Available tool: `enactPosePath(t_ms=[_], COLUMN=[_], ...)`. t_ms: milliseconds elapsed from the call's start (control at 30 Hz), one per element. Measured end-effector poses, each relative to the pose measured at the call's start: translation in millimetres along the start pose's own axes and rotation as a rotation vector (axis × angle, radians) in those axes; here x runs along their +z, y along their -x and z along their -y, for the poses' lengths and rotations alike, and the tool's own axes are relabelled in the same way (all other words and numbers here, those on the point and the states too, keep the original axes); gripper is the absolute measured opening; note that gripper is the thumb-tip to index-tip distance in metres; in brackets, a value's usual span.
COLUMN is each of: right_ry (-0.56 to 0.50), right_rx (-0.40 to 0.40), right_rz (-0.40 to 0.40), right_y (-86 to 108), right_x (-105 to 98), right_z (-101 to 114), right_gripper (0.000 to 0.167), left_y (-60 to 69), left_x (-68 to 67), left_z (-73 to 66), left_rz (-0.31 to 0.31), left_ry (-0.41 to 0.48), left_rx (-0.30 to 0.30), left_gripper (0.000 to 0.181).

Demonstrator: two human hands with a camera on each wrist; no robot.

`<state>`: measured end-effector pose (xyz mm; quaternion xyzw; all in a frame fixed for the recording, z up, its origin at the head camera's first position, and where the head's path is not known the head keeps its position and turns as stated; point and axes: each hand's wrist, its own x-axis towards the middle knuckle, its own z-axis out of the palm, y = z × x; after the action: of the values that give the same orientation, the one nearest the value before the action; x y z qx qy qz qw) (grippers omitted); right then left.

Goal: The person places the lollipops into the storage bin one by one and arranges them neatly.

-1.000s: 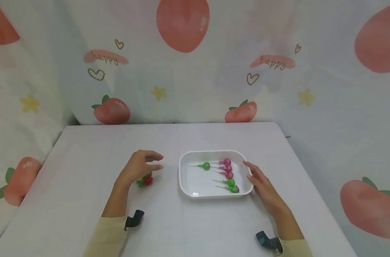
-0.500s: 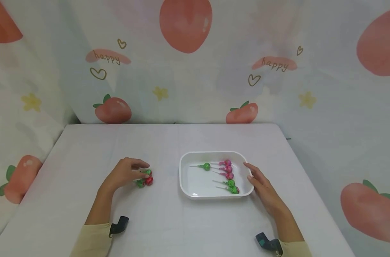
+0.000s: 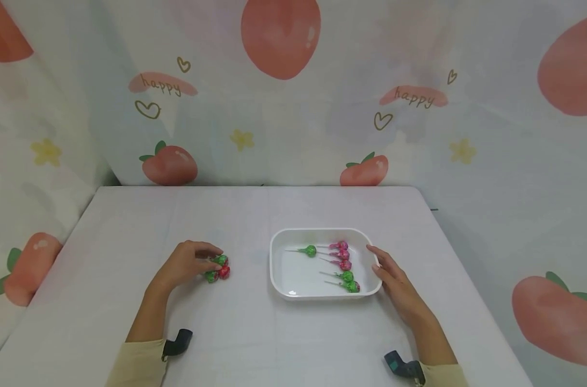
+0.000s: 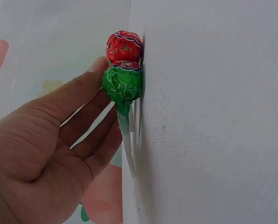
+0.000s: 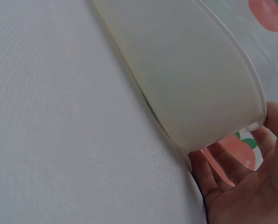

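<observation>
My left hand (image 3: pixel 187 263) is at a small cluster of wrapped lollipops on the left of the table. Thumb and fingers pinch the far green lollipop (image 3: pixel 222 260), mostly hidden in the left wrist view. A red lollipop (image 3: pixel 224 272) and a nearer green lollipop (image 4: pixel 123 84) lie against it, white sticks toward the hand. My right hand (image 3: pixel 401 285) holds the right end of a white tray (image 3: pixel 295 274), fingers and thumb at its rim and outer wall. Inside the tray lie three pink lollipops (image 3: pixel 343 254), a lone green lollipop (image 3: pixel 310 251) and two green lollipops (image 3: pixel 347 275) nearer the front.
A white cloth covers the table (image 3: pixel 264 344), whose back edge meets a printed curtain (image 3: pixel 293 129). Between the cluster and the tray runs a stretch of bare cloth. Dark wrist mounts (image 3: pixel 179 343) stick out from both sleeves.
Over the last second my left hand has drawn back leftward and lowered to the lollipop cluster, bringing thumb and fingers to the far green one. The right hand and tray stay in place.
</observation>
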<state>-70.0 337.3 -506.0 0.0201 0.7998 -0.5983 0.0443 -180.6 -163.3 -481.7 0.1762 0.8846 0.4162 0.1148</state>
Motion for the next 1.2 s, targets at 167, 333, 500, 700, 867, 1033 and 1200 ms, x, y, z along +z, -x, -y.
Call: enactPosePath(t_ms=[167, 333, 500, 700, 867, 1033, 1200], right_ry=[-0.001, -0.009, -0.004, 0.028, 0.032, 0.03, 0.023], right_rx=[-0.003, -0.001, 0.009, 0.033, 0.045, 0.037, 0.023], right_rz=[0.002, 0.005, -0.001, -0.017, -0.017, -0.018, -0.017], right_y=[1.3, 0.7, -0.2, -2.2, -1.0, 0.7, 1.5], right_x=[0, -1, -1, -1, -1, -1, 1], right_z=[0, 1, -1, -3, -2, 2, 3], right_gripper=[0.052, 0.052, 0.051, 0.049, 0.049, 0.05, 0.052], left_y=[-1.9, -6.3, -12.5, -13.8, -11.6, -11.0, -11.4], left_x=[1.2, 1.0, 4.6, 8.3, 9.3, 9.0, 9.1], left_z=[1.4, 4.2, 7.5, 4.7, 3.0, 2.5, 3.3], left_rz=[-0.001, 0.001, 0.005, -0.002, -0.013, -0.013, -0.011], left_ry=[0.005, 0.004, 0.001, -0.043, -0.06, -0.059, -0.071], left_rx=[0.004, 0.023, 0.065, 0.063, 0.023, -0.004, -0.02], left_gripper=[0.031, 0.027, 0.023, 0.026, 0.026, 0.026, 0.025])
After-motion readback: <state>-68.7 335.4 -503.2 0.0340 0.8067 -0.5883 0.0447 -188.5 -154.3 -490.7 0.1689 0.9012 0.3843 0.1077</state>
